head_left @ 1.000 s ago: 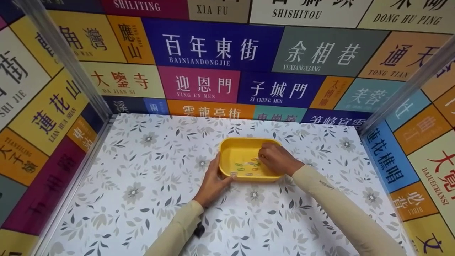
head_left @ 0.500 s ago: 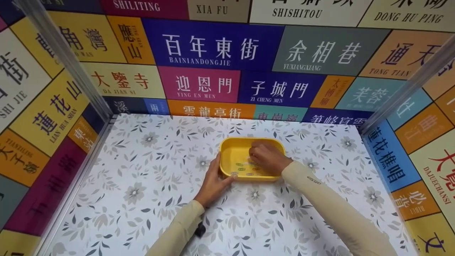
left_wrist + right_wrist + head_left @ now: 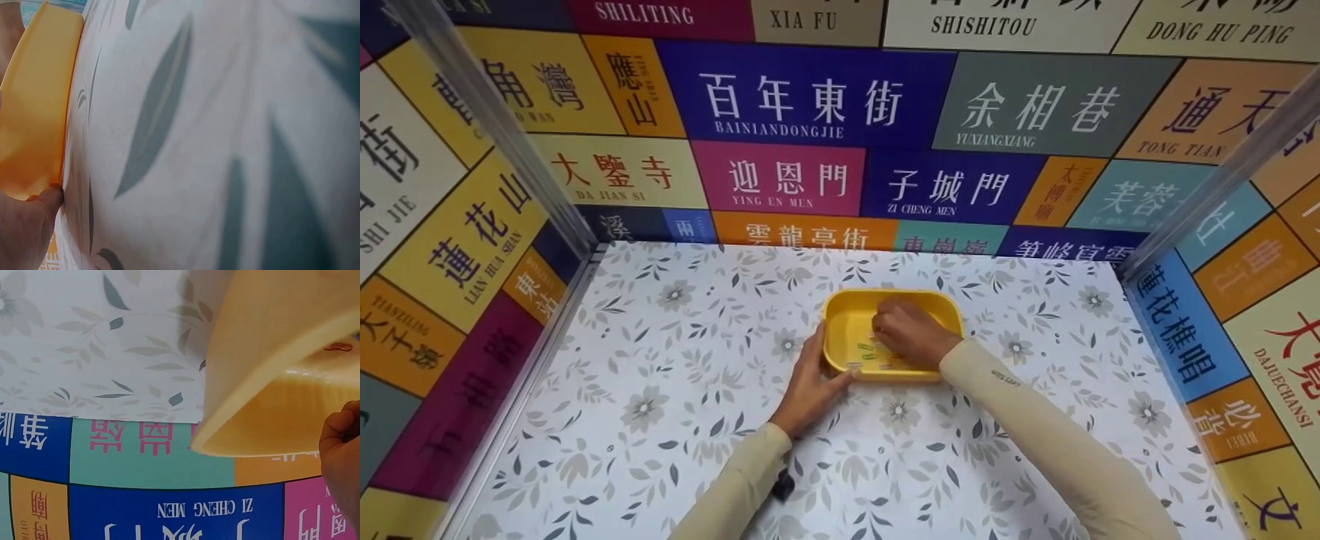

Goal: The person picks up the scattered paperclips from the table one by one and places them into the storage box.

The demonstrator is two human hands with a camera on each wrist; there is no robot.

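Observation:
A yellow rectangular tray (image 3: 847, 315) stands on the table with several small paper clips in it. Green paper clips (image 3: 867, 352) show left of my right hand (image 3: 911, 330), which reaches down inside the tray with its fingers bent and covers other clips. I cannot tell whether its fingertips hold a clip. In the right wrist view, a reddish clip (image 3: 338, 347) lies on the tray's floor, away from the bent thumb and finger. My left hand (image 3: 808, 390) grips the tray's front left corner, thumb at the front, fingers along the left side.
A white tablecloth (image 3: 720, 450) with grey leaves and flowers covers the table. Panels (image 3: 802, 97) of coloured name signs rise behind the table and at both sides. Clear corner posts (image 3: 525, 142) join them. A small black object (image 3: 783, 485) sits by the left forearm.
My right hand has moved left inside the tray, covering clips that were visible before. The left hand and the tray stay where they were.

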